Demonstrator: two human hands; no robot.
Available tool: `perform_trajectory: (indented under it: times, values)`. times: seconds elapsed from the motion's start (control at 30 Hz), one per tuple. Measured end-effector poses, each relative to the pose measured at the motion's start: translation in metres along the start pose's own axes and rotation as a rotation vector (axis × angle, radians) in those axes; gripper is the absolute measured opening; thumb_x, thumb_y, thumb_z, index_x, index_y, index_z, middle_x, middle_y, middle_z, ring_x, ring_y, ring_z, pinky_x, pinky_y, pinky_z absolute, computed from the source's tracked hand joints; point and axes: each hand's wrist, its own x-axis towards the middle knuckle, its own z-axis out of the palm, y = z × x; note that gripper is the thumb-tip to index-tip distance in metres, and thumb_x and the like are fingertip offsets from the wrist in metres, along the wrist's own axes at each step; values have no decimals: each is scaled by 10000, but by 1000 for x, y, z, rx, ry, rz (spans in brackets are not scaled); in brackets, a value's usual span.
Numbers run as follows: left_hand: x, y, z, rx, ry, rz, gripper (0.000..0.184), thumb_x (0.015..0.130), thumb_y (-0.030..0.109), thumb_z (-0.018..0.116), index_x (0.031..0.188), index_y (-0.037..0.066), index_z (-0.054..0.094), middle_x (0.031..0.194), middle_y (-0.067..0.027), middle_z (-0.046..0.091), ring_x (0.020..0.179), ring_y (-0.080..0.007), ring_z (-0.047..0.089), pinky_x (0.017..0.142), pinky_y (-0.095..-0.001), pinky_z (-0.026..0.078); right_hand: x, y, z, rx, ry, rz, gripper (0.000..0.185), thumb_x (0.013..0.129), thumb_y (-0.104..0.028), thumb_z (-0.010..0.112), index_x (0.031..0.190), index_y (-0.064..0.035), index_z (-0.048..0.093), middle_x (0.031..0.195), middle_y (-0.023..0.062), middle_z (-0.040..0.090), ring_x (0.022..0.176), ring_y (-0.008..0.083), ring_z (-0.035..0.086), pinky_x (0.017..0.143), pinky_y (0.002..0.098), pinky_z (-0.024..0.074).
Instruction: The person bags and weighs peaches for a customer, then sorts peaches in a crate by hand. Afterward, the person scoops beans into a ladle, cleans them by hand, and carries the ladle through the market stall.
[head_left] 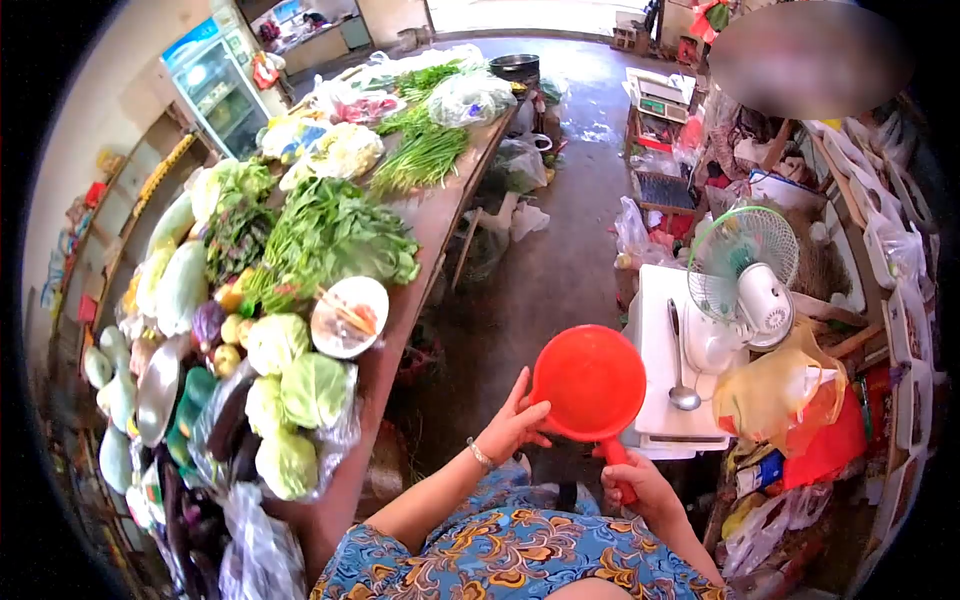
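A red plastic dipper (590,382) is in front of my body, its round bowl facing up toward me. My right hand (640,484) is closed around its handle. At the bowl's left edge is my left hand (514,420), fingers apart, the tips close to or touching the rim; it does not grip the dipper. To the right of the dipper, a metal ladle (682,398) lies on a white surface (655,330) beside a fan (745,275) with a green guard.
On my left, a long table (440,235) bears leafy greens (335,235), cabbages (310,385), eggplants and a white bowl (349,317) with chopsticks. A yellow plastic bag (780,385) is at right. A scale (660,100) stands farther off, with a concrete floor (560,240) between.
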Motion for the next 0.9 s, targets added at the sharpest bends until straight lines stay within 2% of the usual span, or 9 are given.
perform_trajectory:
  times: [0.07, 0.17, 0.2, 0.23, 0.3, 0.33, 0.47, 0.77, 0.9]
  values:
    - [28, 30, -2, 98, 47, -29, 815, 908, 239, 629, 1518, 147, 96, 1455, -150, 371, 982, -243, 645, 716, -331, 545, 21, -26, 4, 144, 48, -63, 415, 816, -63, 605, 1209, -30, 477, 653, 32, 502, 488, 120, 483, 444, 261, 396]
    - [70, 47, -17, 221, 21, -71, 792, 909, 231, 628, 1513, 120, 129, 1449, -176, 370, 951, -247, 654, 710, -331, 546, 55, -72, 5, 227, 60, -113, 412, 817, -71, 606, 1206, -28, 476, 680, 31, 514, 489, 110, 482, 433, 266, 399]
    - [80, 51, -16, 219, 87, -36, 583, 907, 205, 626, 1415, 53, 384, 1287, -174, 547, 884, -206, 667, 691, -300, 539, 67, -88, 4, 223, 81, -142, 411, 820, -76, 605, 1207, -28, 477, 685, 32, 517, 490, 111, 483, 433, 267, 400]
    - [95, 55, -23, 218, 85, -39, 583, 907, 205, 626, 1415, 53, 384, 1287, -174, 547, 884, -206, 667, 691, -300, 539, 80, -104, 2, 219, 102, -169, 409, 823, -80, 604, 1208, -28, 478, 691, 33, 521, 491, 111, 483, 433, 267, 401]
    - [128, 64, -40, 229, 43, -100, 322, 896, 160, 632, 1184, 19, 599, 1013, -120, 685, 785, -155, 670, 663, -256, 524, 111, -131, -8, 238, 120, -202, 390, 836, -97, 604, 1199, -29, 481, 693, 30, 529, 488, 114, 488, 436, 271, 407]
    - [140, 75, -34, 226, 103, -57, 136, 890, 131, 632, 966, 22, 663, 806, -68, 704, 678, -112, 651, 588, -220, 493, 127, -146, -15, 218, 121, -212, 389, 837, -99, 604, 1199, -30, 481, 689, 30, 527, 486, 115, 495, 434, 274, 409]
    - [210, 119, -46, 273, 170, -21, 88, 886, 123, 637, 869, 37, 634, 743, -73, 688, 534, -98, 597, 455, -210, 423, 189, -215, -33, 249, 141, -266, 342, 829, -102, 606, 1136, -32, 472, 674, 8, 498, 500, 105, 495, 423, 255, 407]
    - [345, 191, -53, 224, 344, -44, 155, 842, 119, 686, 740, 71, 580, 607, -11, 576, 483, -98, 528, 457, -233, 432, 315, -374, -70, 229, 157, -242, 333, 847, -111, 596, 1150, -50, 473, 685, 18, 523, 494, 107, 522, 425, 271, 430]
    - [407, 222, -63, 200, 381, -11, 264, 892, 203, 645, 685, 93, 522, 568, -8, 534, 462, -109, 507, 430, -250, 404, 364, -440, -70, 236, 153, -227, 297, 820, -90, 617, 1073, -74, 461, 707, 27, 504, 502, 118, 504, 428, 271, 427]
